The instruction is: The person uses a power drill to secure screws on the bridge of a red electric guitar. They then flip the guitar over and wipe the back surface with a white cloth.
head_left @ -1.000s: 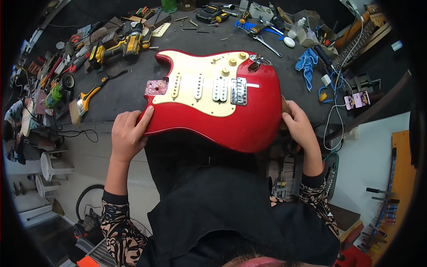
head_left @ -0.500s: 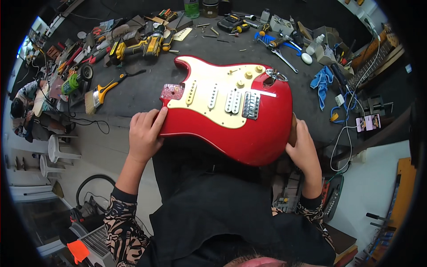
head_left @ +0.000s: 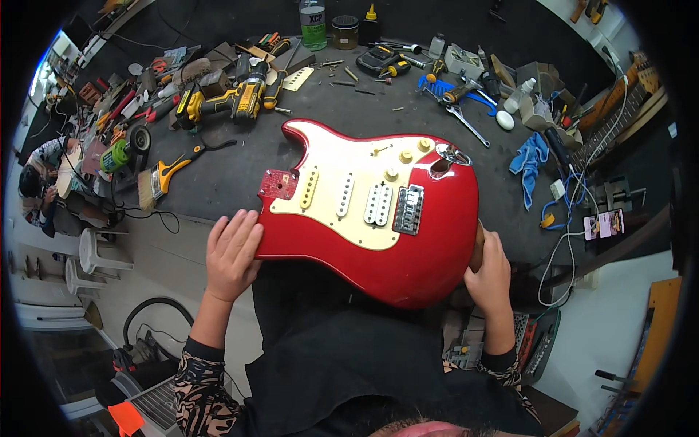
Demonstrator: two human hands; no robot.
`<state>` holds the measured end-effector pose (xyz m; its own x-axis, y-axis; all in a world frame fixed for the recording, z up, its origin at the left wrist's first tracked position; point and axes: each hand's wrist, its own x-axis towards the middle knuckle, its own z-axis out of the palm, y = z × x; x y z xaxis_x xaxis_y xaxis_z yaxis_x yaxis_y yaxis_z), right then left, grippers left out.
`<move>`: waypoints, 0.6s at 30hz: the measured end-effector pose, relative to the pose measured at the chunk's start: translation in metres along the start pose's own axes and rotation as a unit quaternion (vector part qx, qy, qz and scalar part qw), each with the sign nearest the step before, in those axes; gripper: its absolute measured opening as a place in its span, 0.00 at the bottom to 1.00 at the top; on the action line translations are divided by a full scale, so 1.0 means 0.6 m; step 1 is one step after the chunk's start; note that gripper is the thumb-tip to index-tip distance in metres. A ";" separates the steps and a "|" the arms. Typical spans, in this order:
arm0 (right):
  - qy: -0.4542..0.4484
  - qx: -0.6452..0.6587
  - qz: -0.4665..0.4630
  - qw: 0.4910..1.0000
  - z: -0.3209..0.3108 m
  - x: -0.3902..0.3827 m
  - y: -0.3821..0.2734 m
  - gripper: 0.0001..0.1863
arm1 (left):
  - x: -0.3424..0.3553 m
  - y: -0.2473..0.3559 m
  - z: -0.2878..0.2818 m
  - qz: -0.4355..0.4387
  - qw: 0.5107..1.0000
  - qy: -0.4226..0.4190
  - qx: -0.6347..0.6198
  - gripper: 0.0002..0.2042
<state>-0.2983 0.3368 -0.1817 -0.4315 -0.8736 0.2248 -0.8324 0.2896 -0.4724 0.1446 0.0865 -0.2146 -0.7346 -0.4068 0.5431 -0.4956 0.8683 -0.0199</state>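
A glossy red electric guitar body [head_left: 320, 240] without a neck lies face up at the bench's front edge. Its cream pickguard [head_left: 357, 226] carries three white pickups, knobs and a switch, with a metal bridge [head_left: 409, 210] to the right. At the neck-pocket end, my left hand [head_left: 233, 251] has its fingers laid together over the rim; its thumb is mostly hidden. My right hand [head_left: 489, 273] grips the rounded right end, fingers partly out of sight. Something brown [head_left: 478, 249] shows between that hand and the body; I cannot make out what it is.
Behind the body lie a yellow cordless drill [head_left: 247, 95], a wide brush [head_left: 164, 178], a wrench [head_left: 466, 125] and a blue cloth [head_left: 530, 154]. A phone [head_left: 604, 224] with cables sits at the right. Another person [head_left: 47, 182] is at the far left, near white stools [head_left: 91, 251].
The guitar body sits lower in the view, nearer to me, with both hands. My left hand's fingers now lie together along the rim rather than pointing at the neck pocket.
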 end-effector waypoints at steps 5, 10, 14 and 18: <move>0.017 -0.017 -0.002 1.000 0.012 -0.001 0.008 0.37 | 0.005 0.031 -0.002 -0.092 0.996 0.009 -0.005 0.33; 0.024 -0.008 0.004 1.000 0.011 -0.001 0.004 0.38 | 0.040 0.104 0.021 0.026 0.999 -0.024 0.002 0.28; 0.039 -0.013 0.012 0.999 0.010 -0.004 -0.005 0.35 | 0.040 0.055 0.005 -0.058 0.997 -0.006 0.044 0.35; 0.006 -0.005 0.042 0.999 -0.003 0.003 0.010 0.26 | 0.071 0.038 -0.017 -0.015 0.999 -0.030 0.021 0.41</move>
<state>-0.3044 0.3378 -0.1827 -0.5043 -0.8410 0.1959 -0.7963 0.3651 -0.4823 0.1065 0.0915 -0.1835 -0.7450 -0.4506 0.4919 -0.5360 0.8433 -0.0393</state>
